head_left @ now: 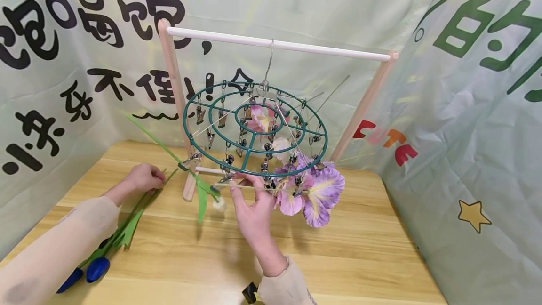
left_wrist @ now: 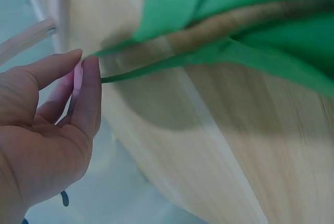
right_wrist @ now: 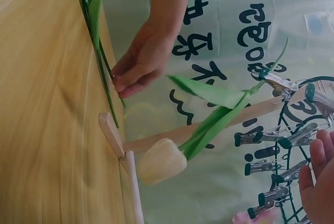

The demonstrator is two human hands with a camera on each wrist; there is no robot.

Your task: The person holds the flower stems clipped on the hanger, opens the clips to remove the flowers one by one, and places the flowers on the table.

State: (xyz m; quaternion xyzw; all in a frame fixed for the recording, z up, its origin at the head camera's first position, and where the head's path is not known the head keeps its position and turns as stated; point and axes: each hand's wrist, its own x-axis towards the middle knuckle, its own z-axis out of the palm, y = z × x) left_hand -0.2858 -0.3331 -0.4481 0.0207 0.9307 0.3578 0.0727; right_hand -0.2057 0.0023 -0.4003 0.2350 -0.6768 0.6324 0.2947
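Left hand (head_left: pixel 146 179): at the left of the head view, your thumb and finger pinch a green stem (left_wrist: pixel 141 71).
Right hand (head_left: pixel 256 206): mid-frame, raised at the clip hanger (head_left: pixel 251 148); whether your fingers grip anything cannot be told.
Blue tulips (head_left: pixel 98 269): lower left, on the surface (head_left: pixel 360 248).
White tulip (right_wrist: pixel 163 161): hangs head-down from a clip, left of your right hand.
Purple flowers (head_left: pixel 323 192): right of centre.
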